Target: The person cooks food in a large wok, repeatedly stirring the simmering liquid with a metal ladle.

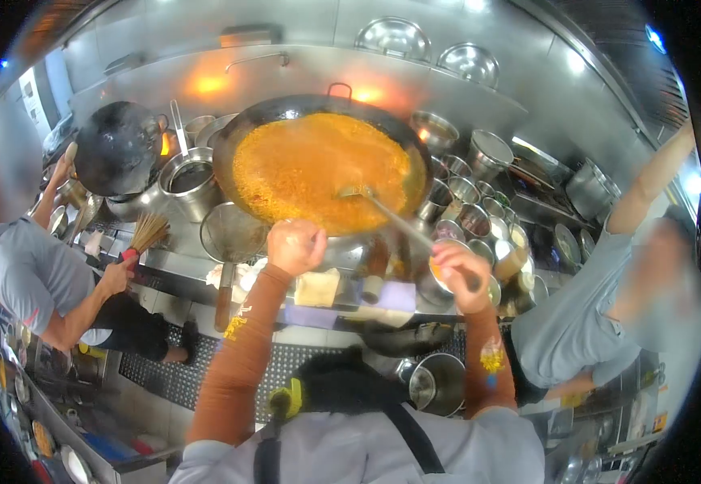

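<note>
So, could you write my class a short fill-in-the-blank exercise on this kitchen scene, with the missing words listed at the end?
1. The camera wearer's ____ hand holds the long-handled utensil.
2. The food in the large wok is ____ in colour.
3. The bristled brush held by the co-worker on the left has a ____ handle.
4. The camera wearer's left forearm is covered by a ____ sleeve.

Missing words: right; orange; red; brown.

two metal lids [393, 40] lean against the steel wall [306, 22].
</note>
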The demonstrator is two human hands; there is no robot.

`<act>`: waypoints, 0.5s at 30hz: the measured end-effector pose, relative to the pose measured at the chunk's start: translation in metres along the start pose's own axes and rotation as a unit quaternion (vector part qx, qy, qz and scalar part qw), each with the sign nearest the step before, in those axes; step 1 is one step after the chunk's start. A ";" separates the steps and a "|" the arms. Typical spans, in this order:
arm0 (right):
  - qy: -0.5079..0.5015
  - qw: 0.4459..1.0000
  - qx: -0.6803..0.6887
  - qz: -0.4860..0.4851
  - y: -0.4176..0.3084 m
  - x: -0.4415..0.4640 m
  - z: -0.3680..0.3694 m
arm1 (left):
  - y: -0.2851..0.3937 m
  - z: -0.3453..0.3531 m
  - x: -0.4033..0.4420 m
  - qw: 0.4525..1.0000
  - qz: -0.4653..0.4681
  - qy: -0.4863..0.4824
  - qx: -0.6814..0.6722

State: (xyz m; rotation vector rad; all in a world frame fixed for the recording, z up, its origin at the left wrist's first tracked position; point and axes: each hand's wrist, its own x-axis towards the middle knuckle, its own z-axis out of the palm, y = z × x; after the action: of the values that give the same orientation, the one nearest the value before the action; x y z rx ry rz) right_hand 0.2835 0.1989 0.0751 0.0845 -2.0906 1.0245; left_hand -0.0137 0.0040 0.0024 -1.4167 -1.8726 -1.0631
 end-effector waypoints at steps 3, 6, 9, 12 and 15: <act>0.045 0.994 0.096 0.003 0.017 0.000 -0.022 | 0.001 0.000 0.001 1.000 -0.013 0.000 0.006; 0.086 0.973 0.214 0.014 0.038 0.005 -0.031 | 0.006 -0.006 0.007 1.000 0.002 0.017 -0.006; 0.113 0.952 0.283 0.039 0.062 0.012 -0.024 | 0.005 -0.005 0.007 1.000 0.002 0.024 -0.013; 0.127 0.935 0.327 0.047 0.079 0.025 -0.003 | 0.004 -0.004 0.009 1.000 0.005 0.021 -0.009; 0.139 0.938 0.315 0.043 0.091 0.044 0.027 | 0.004 -0.006 0.011 1.000 0.009 0.023 -0.002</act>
State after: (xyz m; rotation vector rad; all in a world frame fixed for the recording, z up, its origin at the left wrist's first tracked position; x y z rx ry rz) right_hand 0.2031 0.2528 0.0370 0.1584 -1.4610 1.6274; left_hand -0.0129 0.0048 0.0157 -1.3968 -1.8232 -1.0835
